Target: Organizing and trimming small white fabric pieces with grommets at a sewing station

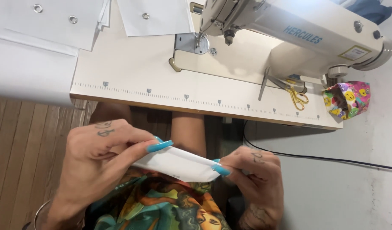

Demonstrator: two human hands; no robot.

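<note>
Sewing machine (298, 38) sits on the table (132, 76) ahead of me. Below its edge, over my lap, my left hand (98, 157) and right hand (255, 174) each pinch one end of a folded white fabric piece (179, 164) stretched between them.

Cream sewing table (132, 72) is set over wood plank floor (21, 153) on its left, grey floor (332, 191) on its right.
</note>
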